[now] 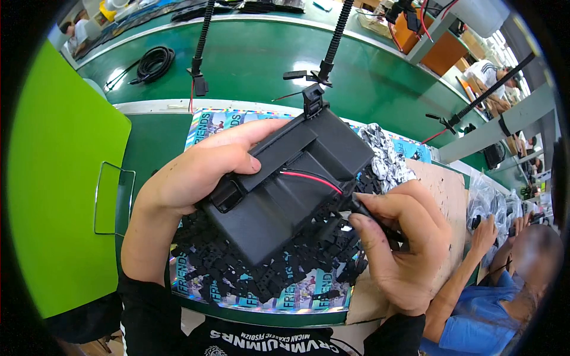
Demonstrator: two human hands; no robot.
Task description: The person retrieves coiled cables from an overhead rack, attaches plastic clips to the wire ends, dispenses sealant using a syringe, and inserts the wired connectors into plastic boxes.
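My left hand (196,166) is wrapped round the upper left side of a black plastic box (261,219), its thumb lying on the top face. The box is tilted in the air and has a black clip (313,101) at one end and another near my thumb. A red and a black wire (312,178) run across its face towards my right hand (404,237). Between thumb and forefinger, my right hand pinches a black cable (359,207) where the wires leave the box. Below the box lie many small flat black plastic pieces (261,279).
A patterned "FRIENDS" sheet (309,296) lies under the pieces, beside cardboard (442,190) and a crumpled black-and-white cloth (386,154). Black flexible hoses (335,44) hang overhead. A lime-green panel (71,178) stands left. A co-worker in blue (487,314) sits right.
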